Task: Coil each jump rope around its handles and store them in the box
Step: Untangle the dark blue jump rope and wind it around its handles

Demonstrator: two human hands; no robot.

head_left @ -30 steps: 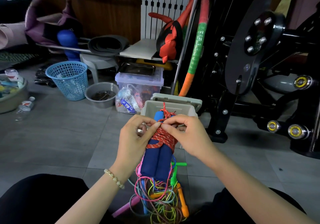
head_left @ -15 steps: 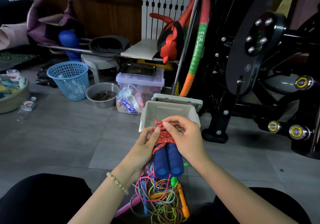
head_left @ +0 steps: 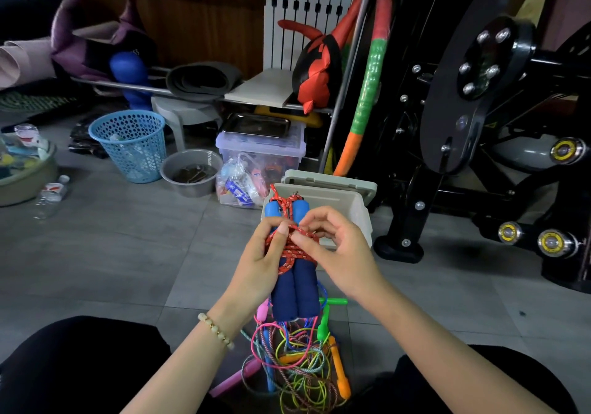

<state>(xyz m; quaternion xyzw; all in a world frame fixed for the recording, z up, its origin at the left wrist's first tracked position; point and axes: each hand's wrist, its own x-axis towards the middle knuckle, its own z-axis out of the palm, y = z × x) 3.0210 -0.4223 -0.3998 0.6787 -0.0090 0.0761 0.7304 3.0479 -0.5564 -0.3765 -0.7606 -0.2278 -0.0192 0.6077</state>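
1. L hand [head_left: 260, 264] wraps around the pair of blue foam handles [head_left: 295, 288], thumb pressed on the red rope [head_left: 292, 252] coiled over their upper half.
2. R hand [head_left: 340, 253] pinches a strand of that red rope w/ thumb + forefinger, just right of the L thumb; other fingers curled loose.
3. Handles held side by side, roughly upright, tops tilted away from the person, in front of + partly overlapping the box [head_left: 348, 208].
4. Box is grey, open, on the floor tiles [head_left: 128, 253]; its lid [head_left: 332, 181] sits just behind it. Inside looks bare where visible.
5. Under the hands, btwn the person's knees: tangled pile of other jump ropes [head_left: 297, 365] on the floor – pink, green, yellow, blue cords, w/ orange, green + pink handles.
6. Bead bracelet [head_left: 216, 333] on L wrist.
7. Blue mesh basket [head_left: 131, 144] + grey bowl [head_left: 192, 172] stand well apart, far left.
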